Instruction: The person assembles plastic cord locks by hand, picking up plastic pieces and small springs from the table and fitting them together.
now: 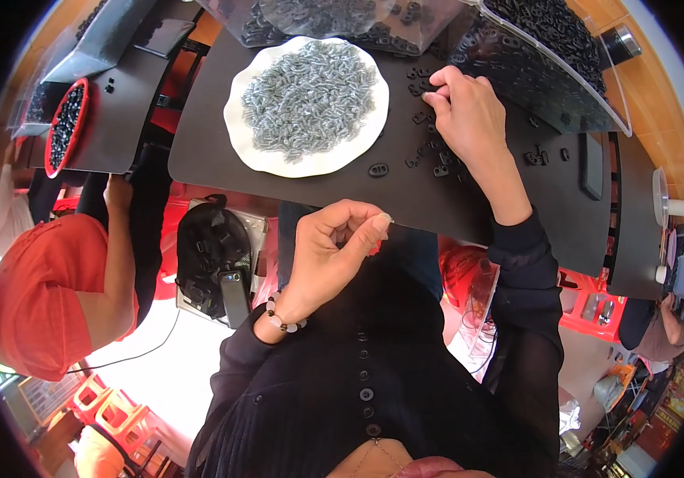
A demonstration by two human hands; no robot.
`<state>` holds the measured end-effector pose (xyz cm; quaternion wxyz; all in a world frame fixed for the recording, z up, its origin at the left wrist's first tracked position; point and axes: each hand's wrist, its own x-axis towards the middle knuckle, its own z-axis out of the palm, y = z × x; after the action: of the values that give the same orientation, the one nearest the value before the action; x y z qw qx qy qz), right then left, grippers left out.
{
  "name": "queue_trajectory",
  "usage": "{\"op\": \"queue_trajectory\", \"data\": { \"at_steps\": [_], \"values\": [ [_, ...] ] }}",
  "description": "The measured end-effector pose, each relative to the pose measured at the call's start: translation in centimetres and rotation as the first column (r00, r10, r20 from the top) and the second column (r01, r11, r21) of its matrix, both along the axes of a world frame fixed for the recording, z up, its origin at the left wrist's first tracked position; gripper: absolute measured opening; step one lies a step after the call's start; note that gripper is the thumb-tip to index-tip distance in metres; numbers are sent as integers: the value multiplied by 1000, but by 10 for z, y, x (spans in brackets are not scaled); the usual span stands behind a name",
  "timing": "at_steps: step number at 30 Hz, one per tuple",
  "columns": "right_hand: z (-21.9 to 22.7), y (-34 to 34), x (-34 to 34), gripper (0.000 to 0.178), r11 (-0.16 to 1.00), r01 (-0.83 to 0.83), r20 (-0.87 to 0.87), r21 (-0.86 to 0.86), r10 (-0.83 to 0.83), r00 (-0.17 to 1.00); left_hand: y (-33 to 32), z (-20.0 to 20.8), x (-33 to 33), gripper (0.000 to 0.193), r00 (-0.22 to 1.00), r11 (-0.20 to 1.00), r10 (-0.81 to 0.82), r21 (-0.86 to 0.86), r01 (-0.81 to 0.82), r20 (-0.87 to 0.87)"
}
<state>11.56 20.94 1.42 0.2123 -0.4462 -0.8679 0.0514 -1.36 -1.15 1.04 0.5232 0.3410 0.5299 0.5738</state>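
Note:
My left hand [330,251] is held in front of my body, just off the table's near edge. Its thumb and forefinger pinch something tiny that I cannot make out. Over the table, my right hand [469,107] reaches among loose black pieces, its thumb and forefinger closing on a small black plastic piece [427,89]. More small black pieces with two holes [440,170] lie scattered under and beside that hand. One such piece [378,170] sits apart, below the plate. A white scalloped plate [238,147] holds a heap of tiny silvery springs [310,99].
Clear bins of black parts [533,68] stand at the back and right. A dark phone-like slab [590,166] lies at the right. To the left, a person in red [55,295] sits by another table with a red tray [80,147]. A black bag [210,251] rests below, left.

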Motion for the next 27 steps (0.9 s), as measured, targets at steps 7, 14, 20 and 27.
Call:
{"op": "queue_trajectory", "data": {
  "at_steps": [7, 14, 20, 27],
  "values": [
    [3, -4, 4, 12, 1000, -12, -31, 14, 13, 999, -3, 2, -1, 14, 1000, 1000, 25, 11, -25, 3],
    [39, -57, 21, 13, 797, -282, -525, -533, -51, 849, 0, 14, -3, 15, 993, 991, 120, 62, -121, 23],
    [40, -124, 31, 14, 597, -474, -712, -648, -251, 656, 6, 14, 2, 15, 992, 987, 107, 114, -114, 64],
    [20, -141, 33, 15, 699, -421, -774, -578, -306, 554, 6, 11, 7, 17, 998, 995, 59, 75, -58, -14]
  ]
}}
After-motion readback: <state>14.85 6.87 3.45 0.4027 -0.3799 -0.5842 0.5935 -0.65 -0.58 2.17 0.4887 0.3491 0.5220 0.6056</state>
